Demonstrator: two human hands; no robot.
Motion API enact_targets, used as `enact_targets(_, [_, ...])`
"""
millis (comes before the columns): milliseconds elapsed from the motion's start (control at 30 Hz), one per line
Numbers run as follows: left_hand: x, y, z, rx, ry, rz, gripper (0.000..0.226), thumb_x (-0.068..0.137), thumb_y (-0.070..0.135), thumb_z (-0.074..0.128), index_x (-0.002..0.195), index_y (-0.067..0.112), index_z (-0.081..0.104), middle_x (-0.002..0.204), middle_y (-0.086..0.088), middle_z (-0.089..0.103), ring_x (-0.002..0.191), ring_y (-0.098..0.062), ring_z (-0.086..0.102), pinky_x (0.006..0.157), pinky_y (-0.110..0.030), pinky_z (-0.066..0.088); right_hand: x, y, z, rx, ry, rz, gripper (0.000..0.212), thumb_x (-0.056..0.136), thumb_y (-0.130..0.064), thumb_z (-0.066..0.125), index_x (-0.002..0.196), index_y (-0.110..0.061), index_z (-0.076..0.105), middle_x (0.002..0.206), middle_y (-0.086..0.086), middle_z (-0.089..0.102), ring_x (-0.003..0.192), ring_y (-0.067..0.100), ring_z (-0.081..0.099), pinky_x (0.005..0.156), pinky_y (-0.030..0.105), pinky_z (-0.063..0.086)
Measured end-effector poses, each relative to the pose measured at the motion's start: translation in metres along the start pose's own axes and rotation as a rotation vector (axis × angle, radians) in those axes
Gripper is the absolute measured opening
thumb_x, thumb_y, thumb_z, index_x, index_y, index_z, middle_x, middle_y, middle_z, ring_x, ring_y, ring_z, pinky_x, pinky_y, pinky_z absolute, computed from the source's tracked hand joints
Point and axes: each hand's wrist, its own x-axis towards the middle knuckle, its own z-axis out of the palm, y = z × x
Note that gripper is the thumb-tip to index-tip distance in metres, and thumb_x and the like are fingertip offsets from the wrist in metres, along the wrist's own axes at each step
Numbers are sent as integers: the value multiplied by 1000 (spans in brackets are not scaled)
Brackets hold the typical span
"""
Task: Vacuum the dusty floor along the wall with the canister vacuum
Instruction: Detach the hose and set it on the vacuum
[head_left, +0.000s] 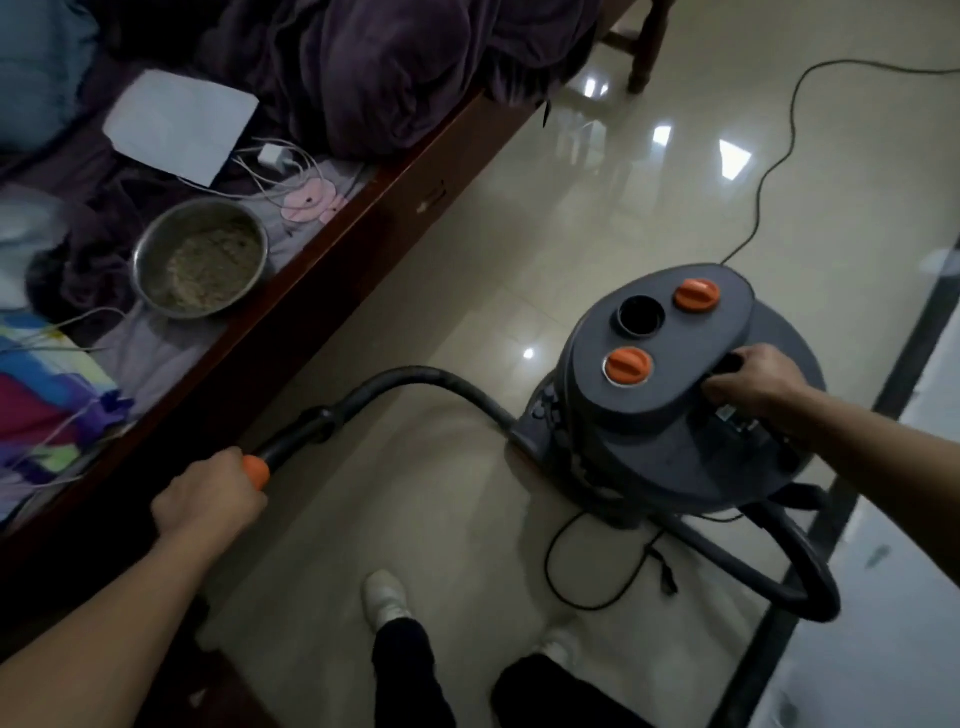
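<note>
A grey canister vacuum (670, 395) with two orange knobs on its lid stands on the glossy tiled floor (545, 218) at the right. My right hand (748, 379) grips the black handle on the vacuum's lid. A black hose (415, 379) arcs from the canister's front to the left. My left hand (208, 499) is closed around the hose's wand end, just behind an orange collar (257, 470), close to the bed frame. The nozzle is hidden below my hand.
A dark wooden bed frame (332, 270) runs diagonally at the left, carrying a metal bowl (200, 257), cables, paper and purple bedding. The black power cord (779, 156) snakes across the floor. A second hose loop (800, 571) lies at the right. My feet (384, 597) stand below.
</note>
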Motion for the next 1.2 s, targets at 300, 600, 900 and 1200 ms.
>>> enact_targets(300, [-15, 14, -16, 300, -99, 205, 20, 83, 31, 58, 103, 30, 56, 90, 4, 55, 85, -18, 58, 67, -29, 42, 51, -53, 12, 51, 57, -72, 20, 76, -24, 72, 92, -17, 61, 84, 9, 66, 82, 31, 66, 80, 46, 56])
enact_targets(600, [-2, 59, -29, 392, -54, 572, 24, 85, 24, 53, 106, 35, 50, 94, 9, 58, 86, -15, 61, 66, -30, 44, 43, -96, 57, -128, 270, -192, 77, 84, -34, 66, 147, -14, 26, 153, 17, 26, 142, 37, 20, 115, 53, 16])
enact_targets(900, [54, 108, -31, 560, -112, 710, 23, 93, 19, 48, 113, 29, 55, 105, 5, 62, 96, -16, 62, 69, -31, 40, 27, -111, 54, 169, 476, -81, 57, 77, -25, 71, 128, -9, 51, 130, 13, 47, 123, 30, 42, 102, 32, 34])
enact_targets(1200, [86, 177, -47, 697, -80, 968, 25, 92, 20, 49, 115, 22, 58, 112, -1, 64, 100, -23, 63, 69, -35, 38, 85, -109, 16, -149, -34, 19, 19, 66, -26, 79, 75, -23, 63, 68, 1, 68, 64, 18, 66, 63, 38, 57])
